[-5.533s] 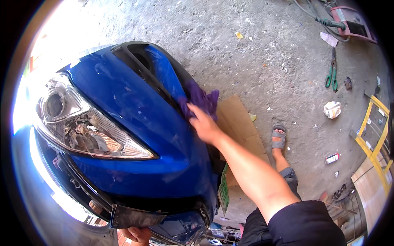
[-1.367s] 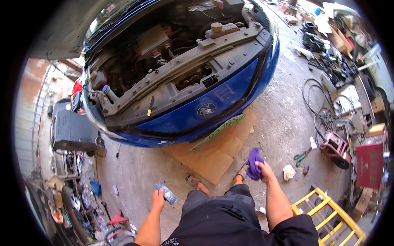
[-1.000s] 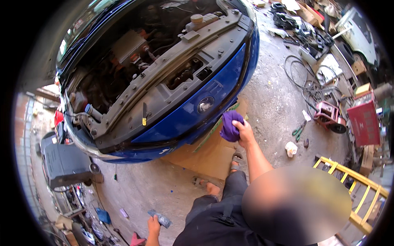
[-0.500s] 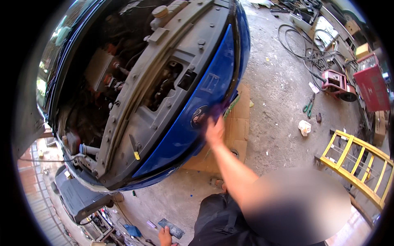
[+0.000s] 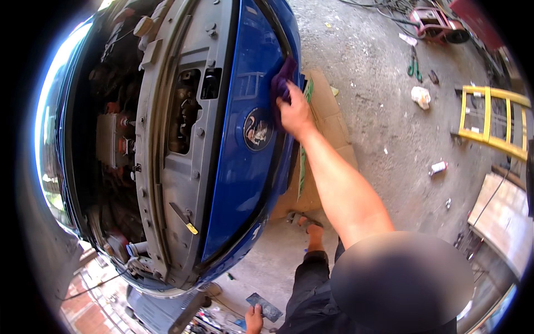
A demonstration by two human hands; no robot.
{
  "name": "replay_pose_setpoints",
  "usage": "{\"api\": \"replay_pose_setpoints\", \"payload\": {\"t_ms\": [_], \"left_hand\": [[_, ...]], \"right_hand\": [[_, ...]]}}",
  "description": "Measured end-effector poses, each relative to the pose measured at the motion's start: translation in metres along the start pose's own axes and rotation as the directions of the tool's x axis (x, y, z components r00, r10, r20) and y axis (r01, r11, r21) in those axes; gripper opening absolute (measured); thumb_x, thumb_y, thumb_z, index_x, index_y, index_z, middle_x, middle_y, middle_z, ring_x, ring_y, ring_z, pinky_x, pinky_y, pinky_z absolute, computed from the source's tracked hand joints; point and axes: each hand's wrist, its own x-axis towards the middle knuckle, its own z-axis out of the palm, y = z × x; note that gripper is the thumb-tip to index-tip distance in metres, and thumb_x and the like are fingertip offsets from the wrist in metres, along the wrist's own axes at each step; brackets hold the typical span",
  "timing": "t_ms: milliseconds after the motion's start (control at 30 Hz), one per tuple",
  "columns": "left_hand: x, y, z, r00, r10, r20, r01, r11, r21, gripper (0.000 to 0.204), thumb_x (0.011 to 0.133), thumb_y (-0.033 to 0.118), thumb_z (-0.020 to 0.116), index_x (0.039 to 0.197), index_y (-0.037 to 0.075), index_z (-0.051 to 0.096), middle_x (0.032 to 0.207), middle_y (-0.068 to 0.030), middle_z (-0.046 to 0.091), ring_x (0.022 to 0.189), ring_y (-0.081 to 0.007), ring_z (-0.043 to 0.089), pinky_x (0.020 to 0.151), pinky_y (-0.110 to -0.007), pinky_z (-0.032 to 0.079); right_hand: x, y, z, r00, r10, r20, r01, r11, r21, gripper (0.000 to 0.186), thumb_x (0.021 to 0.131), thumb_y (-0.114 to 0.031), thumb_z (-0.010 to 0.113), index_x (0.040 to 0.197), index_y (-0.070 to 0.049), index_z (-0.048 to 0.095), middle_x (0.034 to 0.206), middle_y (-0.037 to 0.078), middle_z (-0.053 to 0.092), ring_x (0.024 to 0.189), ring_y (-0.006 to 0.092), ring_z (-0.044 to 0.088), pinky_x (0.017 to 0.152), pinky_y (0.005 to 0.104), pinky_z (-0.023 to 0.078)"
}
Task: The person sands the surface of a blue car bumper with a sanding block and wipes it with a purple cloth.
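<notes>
While the right hand [image 5: 295, 111] bends its fingers over a bunched purple cloth [image 5: 283, 83], pressing it to the outer edge of the blue front panel [image 5: 236, 167] of a car, the left hand [image 5: 255, 322] hangs lower down, away from the bodywork, its thumb and fingers closed on one end of a thin, dark grey rectangular pad [image 5: 264, 308]. The cloth lies just beside the round emblem [image 5: 257, 129], partly hidden under the right hand. Inward of the panel, a yellow-tipped blade tool [image 5: 183, 218] rests on the grey radiator cover [image 5: 192, 172], and beyond that the engine bay [image 5: 105, 192] is uncovered. On the outer side, a cardboard sheet [image 5: 334, 122] lies on the floor, partly under the bumper, near the person's sandalled foot [image 5: 303, 219]. Farther right are green-handled snips [image 5: 414, 65], a crumpled white bag [image 5: 420, 97], a small spray can [image 5: 438, 168] and a yellow ladder-like frame [image 5: 487, 114]; a red wheeled machine [image 5: 436, 25] stands near the upper right.
</notes>
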Motion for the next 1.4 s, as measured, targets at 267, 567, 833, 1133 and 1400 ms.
{"api": "replay_pose_setpoints", "payload": {"t_ms": [267,567,833,1133,1400], "left_hand": [[0.052,0.007,-0.058,0.997,0.033,0.077,-0.044,0.987,0.155,0.028,0.098,0.027,0.053,0.078,0.008,0.053,0.073,0.0,0.054,0.064,-0.0102,0.052,0.058,-0.029,0.048],[0.062,0.033,-0.048,0.986,0.133,0.104,-0.147,0.979,0.143,0.037,0.096,0.03,0.056,0.075,0.001,0.054,0.068,-0.0035,0.053,0.064,-0.0105,0.047,0.056,-0.03,0.042],[0.057,0.023,-0.051,0.985,0.13,0.116,-0.165,0.91,0.381,0.038,0.096,0.032,0.054,0.076,0.001,0.055,0.067,-0.0043,0.054,0.064,-0.0111,0.051,0.058,-0.031,0.045],[0.063,0.024,-0.052,0.993,0.109,0.053,-0.116,0.979,0.167,0.036,0.096,0.03,0.055,0.075,0.001,0.052,0.069,-0.0043,0.053,0.064,-0.0117,0.047,0.057,-0.03,0.04],[0.065,0.031,-0.047,0.982,0.135,0.134,-0.175,0.919,0.352,0.036,0.096,0.03,0.055,0.076,0.0,0.052,0.07,-0.0065,0.053,0.064,-0.0126,0.049,0.057,-0.031,0.046]], "right_hand": [[-0.251,-0.108,0.015,0.988,0.153,-0.007,-0.153,0.979,-0.138,0.054,0.074,-0.001,0.064,0.124,0.004,0.047,0.126,0.027,0.047,0.112,0.0462,0.047,0.098,0.0501,0.038],[-0.18,-0.076,0.029,0.963,0.1,-0.25,-0.131,0.985,-0.111,0.05,0.082,-0.006,0.063,0.127,0.004,0.045,0.128,0.027,0.047,0.116,0.0446,0.046,0.1,0.0476,0.038],[-0.289,-0.152,0.034,0.998,0.031,0.052,-0.032,0.999,0.01,0.069,0.07,-0.008,0.069,0.133,-0.002,0.042,0.141,0.022,0.037,0.118,0.0418,0.043,0.098,0.0515,0.035],[-0.174,-0.057,0.025,0.941,0.173,-0.29,-0.225,0.962,-0.156,0.046,0.087,-0.017,0.06,0.124,0.006,0.044,0.122,0.028,0.048,0.107,0.045,0.048,0.092,0.0507,0.04],[-0.344,-0.161,0.032,0.947,0.306,0.1,-0.296,0.949,-0.108,0.061,0.08,-0.012,0.069,0.129,0.011,0.041,0.127,0.034,0.043,0.113,0.0481,0.047,0.098,0.0514,0.039]]}}
